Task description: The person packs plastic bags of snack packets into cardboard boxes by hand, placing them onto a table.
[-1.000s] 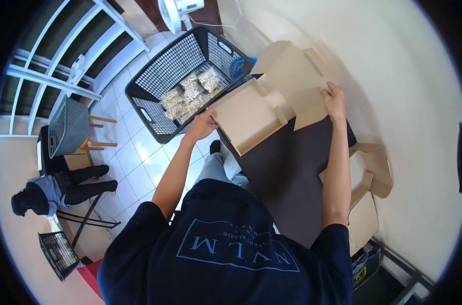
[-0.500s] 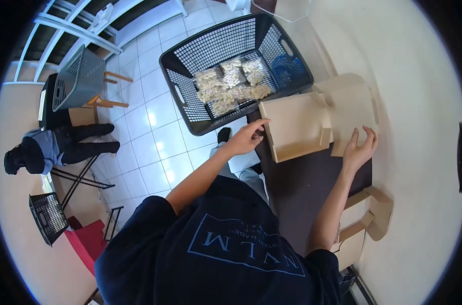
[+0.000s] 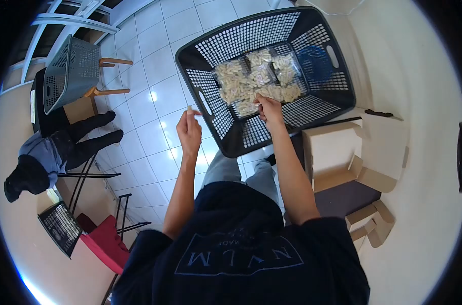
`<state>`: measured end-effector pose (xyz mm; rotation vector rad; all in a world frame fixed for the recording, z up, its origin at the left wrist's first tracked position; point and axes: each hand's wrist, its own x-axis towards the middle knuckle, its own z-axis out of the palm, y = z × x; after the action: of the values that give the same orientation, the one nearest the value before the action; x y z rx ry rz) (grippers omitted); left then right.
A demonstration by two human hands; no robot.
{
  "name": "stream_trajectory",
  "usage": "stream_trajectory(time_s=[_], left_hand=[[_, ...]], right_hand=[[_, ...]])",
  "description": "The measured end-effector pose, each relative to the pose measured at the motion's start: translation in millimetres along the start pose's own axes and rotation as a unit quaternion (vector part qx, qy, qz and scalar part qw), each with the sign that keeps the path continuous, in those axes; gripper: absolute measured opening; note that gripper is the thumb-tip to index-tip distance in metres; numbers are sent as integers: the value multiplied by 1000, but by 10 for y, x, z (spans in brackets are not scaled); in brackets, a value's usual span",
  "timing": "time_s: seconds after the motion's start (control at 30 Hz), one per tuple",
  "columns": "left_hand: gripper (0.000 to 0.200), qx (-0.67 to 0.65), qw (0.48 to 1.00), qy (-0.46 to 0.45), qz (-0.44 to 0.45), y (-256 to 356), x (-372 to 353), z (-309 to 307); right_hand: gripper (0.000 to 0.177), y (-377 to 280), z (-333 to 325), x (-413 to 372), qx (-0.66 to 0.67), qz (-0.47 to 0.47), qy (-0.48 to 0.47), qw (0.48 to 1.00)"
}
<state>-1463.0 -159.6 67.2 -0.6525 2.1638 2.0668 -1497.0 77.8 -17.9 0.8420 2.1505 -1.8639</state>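
Note:
A large dark plastic basket [image 3: 218,142] holds several clear packs of small pale pieces [image 3: 259,76] and a blue mesh item [image 3: 314,63]. Over the packs nearest me is my right hand [image 3: 269,110], its fingers pinched at the edge of one pack. My left hand [image 3: 189,133] is raised outside the basket's left side, above the tiled floor. Its fingers are bunched, and something small and pale shows at the tips, too small to name. An open cardboard box [image 3: 332,152] rests on the dark table to the right of the basket.
Another open cardboard box [image 3: 370,221] lies at the lower right. On the left, a person [image 3: 48,152] is near a grey basket [image 3: 73,71] on a wooden-legged stand. A small black basket [image 3: 60,229] and a red cloth [image 3: 106,241] are at the lower left.
Both hands have left the cardboard box and moved left. My right hand is now over the basket's packs, my left hand beside the basket. The view has turned toward the basket.

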Motion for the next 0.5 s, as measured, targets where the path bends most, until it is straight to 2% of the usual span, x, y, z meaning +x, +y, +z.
stream_trajectory(time_s=[0.03,0.07,0.1,0.17,0.23,0.3,0.33,0.43,0.47,0.5], left_hand=[[39,6,1000,-1,-4,-71,14,-87],[40,33,998,41,45,-178,75,-149],[41,57,990,83,95,-256,106,-198],[43,-11,997,70,-37,-193,55,-410],[35,-51,997,43,-29,-308,52,-673],[33,-1,1000,26,-6,-289,87,-827],[35,28,997,49,-54,-178,119,-844],[31,20,997,52,-59,-128,320,-989],[29,14,997,51,-57,-95,413,-1047],[30,47,997,55,-30,-44,518,-1081]], right_hand=[[32,133,139,227,88,138,-16,986],[30,256,276,458,175,266,-32,947],[30,385,436,640,178,266,-31,947],[30,652,655,1006,221,346,40,911],[33,881,822,1305,262,363,45,893],[36,896,1026,1518,210,398,135,883],[49,1084,1136,1661,184,394,171,884],[47,1495,1344,1994,231,388,213,866],[39,1533,1308,2070,142,387,159,897],[39,1576,1284,2101,146,385,161,897]])
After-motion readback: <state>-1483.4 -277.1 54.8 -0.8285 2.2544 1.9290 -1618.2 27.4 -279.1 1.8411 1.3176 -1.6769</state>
